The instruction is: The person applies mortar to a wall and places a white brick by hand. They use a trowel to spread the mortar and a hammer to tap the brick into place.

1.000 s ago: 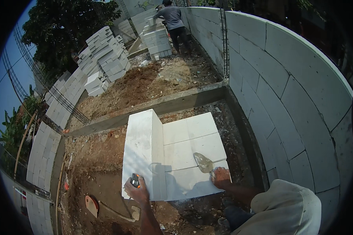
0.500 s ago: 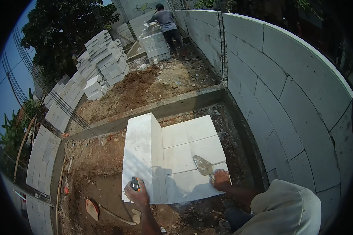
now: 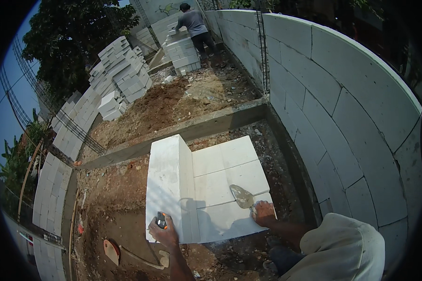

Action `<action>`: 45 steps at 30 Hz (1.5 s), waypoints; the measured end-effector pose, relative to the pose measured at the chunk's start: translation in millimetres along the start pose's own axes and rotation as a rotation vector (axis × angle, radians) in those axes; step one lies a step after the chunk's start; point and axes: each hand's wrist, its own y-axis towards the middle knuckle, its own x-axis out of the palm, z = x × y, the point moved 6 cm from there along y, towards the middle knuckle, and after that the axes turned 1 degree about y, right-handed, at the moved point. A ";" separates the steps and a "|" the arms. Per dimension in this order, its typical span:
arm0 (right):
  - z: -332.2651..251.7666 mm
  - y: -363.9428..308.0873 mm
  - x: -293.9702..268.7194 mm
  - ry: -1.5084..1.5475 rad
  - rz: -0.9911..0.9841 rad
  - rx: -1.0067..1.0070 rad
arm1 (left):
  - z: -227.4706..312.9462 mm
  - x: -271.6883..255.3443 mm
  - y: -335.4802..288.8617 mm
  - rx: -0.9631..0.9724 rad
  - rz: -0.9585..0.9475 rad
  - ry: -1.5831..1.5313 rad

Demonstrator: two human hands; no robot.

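My left hand (image 3: 165, 232) is closed round a small black and orange tape measure (image 3: 161, 219), resting on the near end of a long white block (image 3: 164, 173). That block stands higher, along the left side of several flat white blocks (image 3: 225, 175) laid together. Over the near right of the flat blocks, my right hand (image 3: 265, 214) grips the handle of a pointed trowel (image 3: 242, 196). The trowel's metal blade points away and to the left, over the block surface. Most of its handle is hidden by my fingers.
Left of the blocks, a long-handled tool (image 3: 143, 260) and a red-edged tool (image 3: 111, 252) lie on the soil. A concrete beam (image 3: 183, 133) crosses beyond; a block wall (image 3: 333, 107) runs along the right. Block stacks (image 3: 122, 70) and a co-worker (image 3: 194, 28) are farther off.
Both hands keep their places and grips on the tape measure and trowel. The view has shifted slightly, and the co-worker in the distance has changed posture a little.
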 end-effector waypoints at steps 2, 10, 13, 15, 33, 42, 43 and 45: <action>1.7 0.1 3.6 -0.008 0.000 -0.006 | 0.7 -0.1 -0.3 -0.001 0.009 0.001; -6.8 0.0 -14.7 0.018 0.019 -0.011 | 1.0 -1.1 -1.1 -0.005 0.012 0.019; -8.2 0.0 -17.0 0.022 0.015 -0.012 | 2.9 -2.2 -0.4 -0.021 -0.001 0.020; -7.2 0.3 -16.2 -0.001 0.010 -0.006 | 3.5 -2.1 -0.4 -0.026 -0.009 0.013; -2.1 -0.7 -4.6 0.036 0.055 -0.031 | 1.9 0.2 -0.8 -0.010 0.011 0.028; -2.5 -1.1 -4.3 0.012 0.045 -0.013 | 2.1 -3.9 0.2 -0.023 0.006 0.022; -1.6 -0.7 -3.8 0.009 0.047 -0.016 | 4.7 -5.1 0.8 -0.008 0.011 0.008; -1.5 -0.7 -3.2 0.004 0.064 -0.031 | 6.8 -5.9 0.5 0.006 0.015 -0.006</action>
